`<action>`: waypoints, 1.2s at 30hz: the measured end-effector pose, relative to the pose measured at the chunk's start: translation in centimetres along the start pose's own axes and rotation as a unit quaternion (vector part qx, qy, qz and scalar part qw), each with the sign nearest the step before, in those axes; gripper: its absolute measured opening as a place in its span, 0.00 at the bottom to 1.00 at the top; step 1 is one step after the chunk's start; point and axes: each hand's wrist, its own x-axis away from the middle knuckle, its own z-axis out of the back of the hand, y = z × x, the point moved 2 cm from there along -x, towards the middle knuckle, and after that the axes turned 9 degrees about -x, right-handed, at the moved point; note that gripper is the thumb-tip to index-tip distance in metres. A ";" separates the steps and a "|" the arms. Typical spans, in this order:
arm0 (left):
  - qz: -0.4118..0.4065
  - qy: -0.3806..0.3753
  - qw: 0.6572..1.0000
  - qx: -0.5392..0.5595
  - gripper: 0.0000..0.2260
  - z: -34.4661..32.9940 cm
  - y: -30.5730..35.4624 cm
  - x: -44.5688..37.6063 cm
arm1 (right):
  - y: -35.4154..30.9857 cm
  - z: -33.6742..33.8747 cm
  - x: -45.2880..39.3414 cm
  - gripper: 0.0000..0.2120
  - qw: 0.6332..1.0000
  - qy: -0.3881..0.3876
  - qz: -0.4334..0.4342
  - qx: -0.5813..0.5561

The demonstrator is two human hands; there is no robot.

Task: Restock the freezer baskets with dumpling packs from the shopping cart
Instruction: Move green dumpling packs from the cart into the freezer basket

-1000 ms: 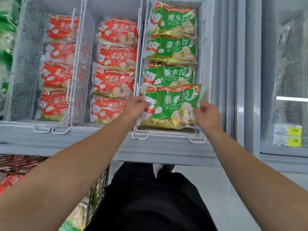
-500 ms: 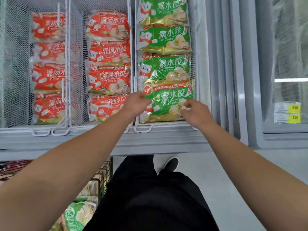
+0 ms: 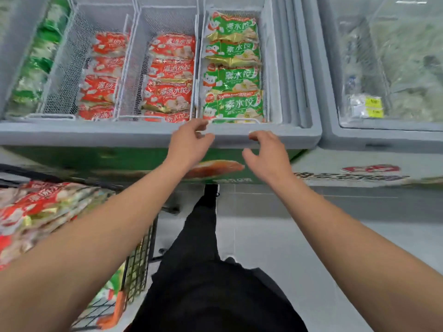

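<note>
Four green dumpling packs (image 3: 233,105) are seen lying in an overlapping row in the rightmost wire basket (image 3: 267,68) of the chest freezer (image 3: 143,137); red dumpling packs (image 3: 169,92) fill the two baskets to its left. More packs, red and green, are heaped in the shopping cart (image 3: 136,264) at the lower left. Both hands are empty. The left hand (image 3: 189,143) is held over the freezer rim with its fingers loosely curled and nothing gripped; the right hand (image 3: 267,153) is held just beside it, fingers half spread and relaxed, also holding nothing.

The packs are judged to be soft film bags of loose frozen pieces: moderately heavy, lumpy and stiff only while frozen. The film is likely slick, and slicker if frost is present. A pack is best taken at its two short edges, or across the body with a full palm, so that sagging is avoided. Pinching one corner alone is not advised, since the seal could be strained. Whether the cart's packs are frosted cannot be told.
</note>
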 end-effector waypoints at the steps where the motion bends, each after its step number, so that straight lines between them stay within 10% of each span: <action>1: 0.000 0.001 1.000 -0.003 0.18 0.2 -0.2 2.1 | 0.0 0.0 1.9 0.19 1.000 0.002 0.000 -0.001; 24: 0.133 -0.021 0.986 -0.098 0.20 6.7 -18.5 21.5 | -5.7 -16.2 18.4 0.20 0.984 -0.176 -0.022 0.003; 36: 0.098 -0.134 0.976 -0.138 0.22 14.0 -35.1 23.3 | -13.2 -31.5 25.0 0.20 0.982 -0.150 -0.115 -0.006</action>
